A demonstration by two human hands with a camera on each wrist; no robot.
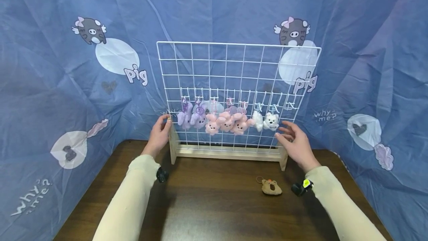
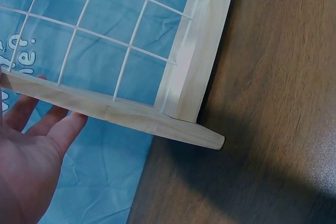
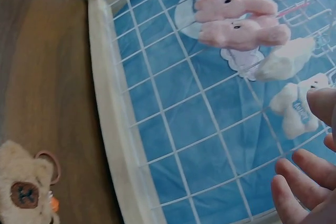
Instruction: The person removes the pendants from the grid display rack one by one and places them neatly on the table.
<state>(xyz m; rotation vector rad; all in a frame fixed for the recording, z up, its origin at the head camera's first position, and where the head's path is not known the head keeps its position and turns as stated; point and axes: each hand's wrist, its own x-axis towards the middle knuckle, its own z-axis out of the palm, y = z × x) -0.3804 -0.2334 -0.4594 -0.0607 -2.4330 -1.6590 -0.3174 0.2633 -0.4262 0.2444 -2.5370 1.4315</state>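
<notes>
A white wire grid rack stands upright in a wooden base. My left hand holds the rack's left wooden upright, fingertips against its edge. Beside the rack's right side is my right hand, fingers loosely spread and holding nothing. Its thumb is close to a white bear plush keychain. On hooks along the grid hang purple plush keychains, pink bunny plush keychains and another white plush. The rightmost hook carries no plush.
A tan plush keychain with a loop lies on the brown wooden table, in front of the base's right end. Blue printed cloth hangs behind the rack and along both sides.
</notes>
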